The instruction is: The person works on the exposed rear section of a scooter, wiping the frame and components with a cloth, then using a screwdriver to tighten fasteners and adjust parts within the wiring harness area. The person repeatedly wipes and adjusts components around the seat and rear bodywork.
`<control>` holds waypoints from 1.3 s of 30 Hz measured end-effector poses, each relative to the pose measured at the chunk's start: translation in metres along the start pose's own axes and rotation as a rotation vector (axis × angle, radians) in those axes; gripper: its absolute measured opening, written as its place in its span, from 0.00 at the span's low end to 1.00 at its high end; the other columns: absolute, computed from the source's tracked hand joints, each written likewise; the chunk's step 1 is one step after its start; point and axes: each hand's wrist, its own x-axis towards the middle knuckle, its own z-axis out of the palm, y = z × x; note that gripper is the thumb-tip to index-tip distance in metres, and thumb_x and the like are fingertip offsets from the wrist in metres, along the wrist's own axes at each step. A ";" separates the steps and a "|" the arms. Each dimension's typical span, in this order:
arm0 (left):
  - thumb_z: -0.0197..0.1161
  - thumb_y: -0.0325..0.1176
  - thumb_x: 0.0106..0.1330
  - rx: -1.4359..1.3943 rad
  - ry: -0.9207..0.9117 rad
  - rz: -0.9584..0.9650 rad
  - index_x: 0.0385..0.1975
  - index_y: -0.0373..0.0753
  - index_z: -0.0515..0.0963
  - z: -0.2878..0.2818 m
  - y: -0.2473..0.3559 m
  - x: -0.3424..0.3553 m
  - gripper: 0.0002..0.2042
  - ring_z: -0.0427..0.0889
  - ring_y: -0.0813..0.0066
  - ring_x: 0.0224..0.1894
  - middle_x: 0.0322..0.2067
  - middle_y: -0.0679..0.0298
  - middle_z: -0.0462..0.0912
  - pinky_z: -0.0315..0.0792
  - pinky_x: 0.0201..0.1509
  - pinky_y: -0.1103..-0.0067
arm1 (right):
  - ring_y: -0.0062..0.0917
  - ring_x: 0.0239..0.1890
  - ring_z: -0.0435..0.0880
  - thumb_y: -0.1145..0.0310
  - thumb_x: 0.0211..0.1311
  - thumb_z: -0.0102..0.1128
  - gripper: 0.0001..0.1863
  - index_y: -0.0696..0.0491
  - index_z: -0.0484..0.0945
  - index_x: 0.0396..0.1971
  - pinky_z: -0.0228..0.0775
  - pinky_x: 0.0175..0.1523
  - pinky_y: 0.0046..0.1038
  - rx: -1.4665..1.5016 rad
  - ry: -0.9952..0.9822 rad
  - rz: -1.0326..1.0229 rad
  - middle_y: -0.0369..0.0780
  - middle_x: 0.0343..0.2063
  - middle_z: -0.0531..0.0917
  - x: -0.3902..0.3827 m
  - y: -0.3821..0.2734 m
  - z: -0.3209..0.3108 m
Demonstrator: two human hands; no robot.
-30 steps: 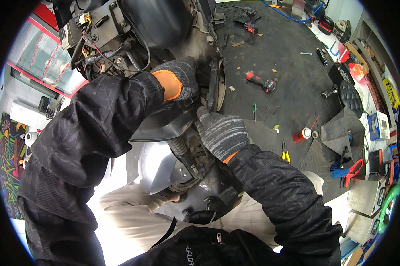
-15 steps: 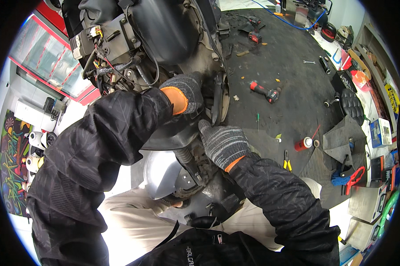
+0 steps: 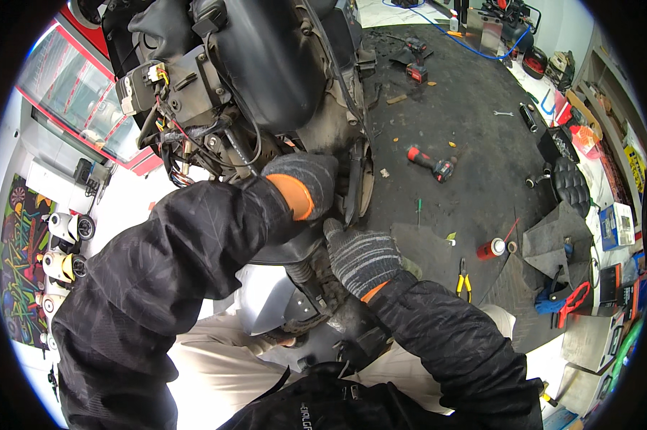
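1. Grey knit gloves with orange cuffs on both hands, black jacket sleeves; landmark is the scooter's front wheel (image 3: 360,188), seen edge-on under the black bodywork (image 3: 266,64).
2. Left hand (image 3: 302,183) sits just left of the wheel, pressed against the dark panel there; fingers curl out of sight behind it, so I cannot tell what they clamp.
3. Right hand (image 3: 359,254) is directly below the wheel, fingers together, laid flat on the black mudguard (image 3: 295,247) beside the fork boot (image 3: 303,276).
4. Exposed wiring loom (image 3: 183,140) is up-left of the wheel.
5. Right of the wheel on the dark floor mat (image 3: 467,107): red cordless driver (image 3: 432,163), red spray can (image 3: 491,249), yellow-handled pliers (image 3: 464,279).
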 end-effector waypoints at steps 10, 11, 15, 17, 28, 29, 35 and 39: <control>0.62 0.44 0.62 -0.047 -0.193 -0.239 0.44 0.43 0.88 -0.017 0.017 0.008 0.17 0.86 0.48 0.49 0.46 0.52 0.88 0.80 0.51 0.58 | 0.46 0.32 0.90 0.65 0.71 0.51 0.17 0.57 0.77 0.53 0.79 0.35 0.50 0.027 -0.002 0.142 0.50 0.29 0.88 0.001 -0.016 -0.003; 0.63 0.44 0.61 -0.038 -0.173 -0.280 0.44 0.43 0.88 -0.017 0.019 0.008 0.17 0.87 0.47 0.48 0.45 0.51 0.88 0.80 0.51 0.58 | 0.46 0.33 0.90 0.65 0.71 0.51 0.17 0.57 0.77 0.53 0.79 0.36 0.49 0.040 0.042 0.165 0.50 0.30 0.88 0.002 -0.018 -0.002; 0.64 0.42 0.61 -0.069 -0.220 -0.398 0.46 0.43 0.88 -0.016 0.021 0.013 0.17 0.88 0.49 0.48 0.45 0.51 0.89 0.81 0.49 0.59 | 0.44 0.37 0.90 0.65 0.69 0.53 0.16 0.55 0.78 0.52 0.80 0.39 0.48 0.034 0.068 0.237 0.50 0.33 0.88 0.010 -0.023 0.007; 0.64 0.41 0.61 -0.032 -0.223 -0.377 0.47 0.44 0.88 -0.013 0.019 0.013 0.17 0.88 0.50 0.49 0.46 0.52 0.89 0.81 0.49 0.59 | 0.44 0.37 0.90 0.65 0.69 0.53 0.15 0.54 0.79 0.50 0.80 0.39 0.48 0.005 0.094 0.219 0.49 0.32 0.88 0.012 -0.023 0.014; 0.69 0.42 0.63 -0.090 0.209 -0.644 0.45 0.45 0.90 0.020 0.030 0.022 0.14 0.90 0.56 0.49 0.45 0.57 0.91 0.84 0.45 0.59 | 0.40 0.38 0.90 0.67 0.67 0.53 0.10 0.50 0.84 0.40 0.81 0.40 0.44 0.063 0.288 0.134 0.44 0.35 0.89 0.007 -0.016 0.024; 0.69 0.42 0.63 -0.085 0.197 -0.647 0.45 0.45 0.89 0.019 0.031 0.021 0.14 0.90 0.55 0.49 0.46 0.57 0.91 0.84 0.45 0.59 | 0.40 0.38 0.90 0.67 0.67 0.53 0.10 0.50 0.84 0.40 0.81 0.40 0.44 0.059 0.268 0.127 0.44 0.35 0.89 0.007 -0.016 0.023; 0.70 0.41 0.61 0.043 -0.116 -0.461 0.42 0.46 0.90 0.012 0.025 0.024 0.13 0.89 0.61 0.51 0.48 0.58 0.90 0.83 0.49 0.60 | 0.41 0.38 0.90 0.67 0.67 0.53 0.11 0.51 0.83 0.43 0.81 0.42 0.44 0.017 0.194 0.123 0.45 0.34 0.89 0.007 -0.017 0.019; 0.68 0.39 0.60 0.110 -0.122 -0.190 0.43 0.47 0.90 0.013 -0.017 0.029 0.12 0.89 0.60 0.47 0.44 0.60 0.90 0.82 0.46 0.61 | 0.41 0.38 0.90 0.68 0.67 0.53 0.12 0.51 0.82 0.46 0.81 0.43 0.44 0.106 0.265 0.155 0.46 0.34 0.89 0.001 -0.019 0.018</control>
